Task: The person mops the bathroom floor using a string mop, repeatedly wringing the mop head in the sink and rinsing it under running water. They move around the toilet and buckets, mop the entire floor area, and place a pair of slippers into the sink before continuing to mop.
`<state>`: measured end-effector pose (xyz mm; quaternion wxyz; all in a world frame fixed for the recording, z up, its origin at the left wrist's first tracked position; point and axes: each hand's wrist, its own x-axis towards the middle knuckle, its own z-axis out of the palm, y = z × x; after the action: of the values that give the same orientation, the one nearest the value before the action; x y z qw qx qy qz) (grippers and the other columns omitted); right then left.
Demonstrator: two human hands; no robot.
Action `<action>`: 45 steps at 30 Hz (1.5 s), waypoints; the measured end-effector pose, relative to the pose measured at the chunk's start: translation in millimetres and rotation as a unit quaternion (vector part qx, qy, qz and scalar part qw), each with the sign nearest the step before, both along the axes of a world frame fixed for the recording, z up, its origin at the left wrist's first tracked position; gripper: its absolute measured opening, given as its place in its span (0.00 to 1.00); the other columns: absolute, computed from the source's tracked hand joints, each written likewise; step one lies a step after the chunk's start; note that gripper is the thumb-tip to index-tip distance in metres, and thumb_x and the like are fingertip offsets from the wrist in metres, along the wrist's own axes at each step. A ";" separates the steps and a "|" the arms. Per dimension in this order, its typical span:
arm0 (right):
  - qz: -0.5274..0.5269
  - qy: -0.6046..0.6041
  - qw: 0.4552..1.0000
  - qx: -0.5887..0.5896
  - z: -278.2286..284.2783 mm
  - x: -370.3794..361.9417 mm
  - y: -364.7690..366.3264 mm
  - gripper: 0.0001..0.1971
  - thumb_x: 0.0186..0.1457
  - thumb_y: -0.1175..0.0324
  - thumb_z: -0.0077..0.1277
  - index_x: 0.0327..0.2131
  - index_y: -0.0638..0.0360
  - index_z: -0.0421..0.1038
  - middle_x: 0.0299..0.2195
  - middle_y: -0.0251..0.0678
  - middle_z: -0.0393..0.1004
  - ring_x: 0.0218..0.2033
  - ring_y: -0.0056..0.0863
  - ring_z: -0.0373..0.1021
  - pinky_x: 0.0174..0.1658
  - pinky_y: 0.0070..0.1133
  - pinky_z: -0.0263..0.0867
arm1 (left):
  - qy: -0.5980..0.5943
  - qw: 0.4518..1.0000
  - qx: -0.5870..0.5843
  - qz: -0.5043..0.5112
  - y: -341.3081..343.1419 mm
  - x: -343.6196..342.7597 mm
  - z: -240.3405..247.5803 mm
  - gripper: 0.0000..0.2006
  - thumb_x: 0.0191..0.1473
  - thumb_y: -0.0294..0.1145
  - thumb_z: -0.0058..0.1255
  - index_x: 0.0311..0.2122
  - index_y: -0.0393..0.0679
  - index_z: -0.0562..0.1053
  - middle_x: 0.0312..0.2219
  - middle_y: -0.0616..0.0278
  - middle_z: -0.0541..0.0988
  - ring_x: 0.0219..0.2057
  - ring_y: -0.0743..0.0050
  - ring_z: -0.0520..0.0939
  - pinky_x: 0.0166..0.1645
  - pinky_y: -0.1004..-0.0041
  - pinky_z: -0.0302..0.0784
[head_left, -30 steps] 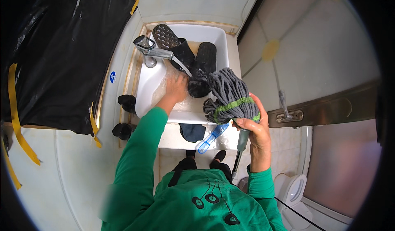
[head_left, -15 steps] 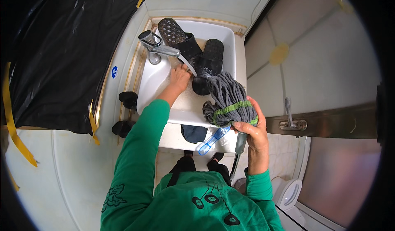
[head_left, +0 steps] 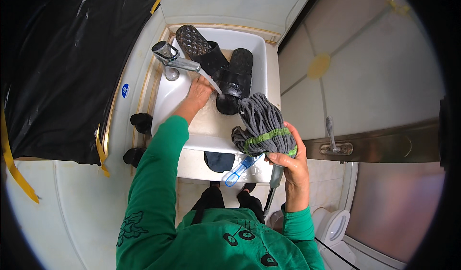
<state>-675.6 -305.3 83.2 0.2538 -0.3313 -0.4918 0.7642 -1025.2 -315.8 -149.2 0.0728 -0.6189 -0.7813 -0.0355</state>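
My left hand (head_left: 199, 93) reaches into the white sink (head_left: 163, 102) under the faucet (head_left: 177, 62), fingers stretched toward the slippers and their tips partly hidden. Water runs from the spout onto the heel of a black slipper (head_left: 239, 63), whose strap looks wet. Against it leans a second black slipper (head_left: 193, 40) with a patterned footbed, across the sink's far left corner. At the sink's front right corner, my right hand (head_left: 294, 162) is closed around the base of a mop head (head_left: 264, 123) with grey strands and a green band. The mop's handle (head_left: 272, 193) slants down toward my body.
A blue brush (head_left: 239, 171) and a dark cloth-like piece (head_left: 219, 161) lie on the counter's front edge. Two black rounded objects (head_left: 141, 123) sit left of the sink. Black plastic sheeting (head_left: 62, 73) covers the left wall. A door handle (head_left: 331, 135) and toilet (head_left: 336, 227) are at right.
The view has shifted slightly. White foam on the right slipper's strap has mostly gone as water runs. My left hand stays by the slippers; my right hand keeps hold of the mop.
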 end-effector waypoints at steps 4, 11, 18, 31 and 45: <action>-0.005 0.002 1.000 0.000 1.5 2.5 -2.3 0.39 0.33 0.81 0.61 0.55 0.64 0.61 0.33 0.38 0.75 0.26 0.22 0.72 0.29 0.17 0.68 | -0.056 0.998 0.019 0.019 -15.8 13.4 28.6 0.13 0.51 0.29 0.50 0.42 0.51 0.78 0.44 0.56 0.72 0.50 0.55 0.71 0.50 0.57 0.68; 0.001 0.006 1.000 0.012 9.0 0.6 -6.2 0.38 0.33 0.80 0.60 0.55 0.63 0.61 0.34 0.37 0.75 0.27 0.21 0.72 0.29 0.17 0.68 | -0.121 0.992 0.047 -0.005 -83.8 63.5 145.4 0.13 0.48 0.30 0.58 0.41 0.43 0.76 0.33 0.55 0.75 0.38 0.53 0.79 0.40 0.60 0.74; -0.010 0.016 0.999 0.029 15.0 13.3 -14.5 0.38 0.33 0.81 0.60 0.54 0.62 0.62 0.34 0.36 0.75 0.29 0.21 0.72 0.30 0.17 0.69 | 0.071 0.950 0.304 0.020 -89.5 47.8 210.6 0.34 0.43 0.28 0.61 0.58 0.40 0.65 0.58 0.47 0.62 0.61 0.46 0.60 0.62 0.54 0.56; -0.081 0.002 0.996 -0.029 37.9 73.6 -41.6 0.35 0.36 0.84 0.60 0.54 0.57 0.65 0.44 0.35 0.69 0.37 0.21 0.72 0.38 0.17 0.71 | 0.056 0.956 0.285 -0.042 -91.6 56.7 182.5 0.36 0.41 0.30 0.61 0.59 0.43 0.65 0.61 0.44 0.59 0.63 0.44 0.59 0.65 0.49 0.51; -0.070 0.027 0.997 0.031 -1.9 169.6 -26.5 0.35 0.37 0.72 0.66 0.52 0.52 0.63 0.45 0.33 0.69 0.48 0.24 0.64 0.53 0.20 0.58 | -0.451 0.831 -0.062 -0.318 -119.2 338.4 152.0 0.16 0.43 0.31 0.64 0.38 0.39 0.74 0.33 0.53 0.77 0.37 0.49 0.78 0.41 0.61 0.74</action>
<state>-506.0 -331.8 81.3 0.3298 -0.3360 -0.4835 0.7379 -686.7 -435.0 2.8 -0.3416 -0.7517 -0.4876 -0.2836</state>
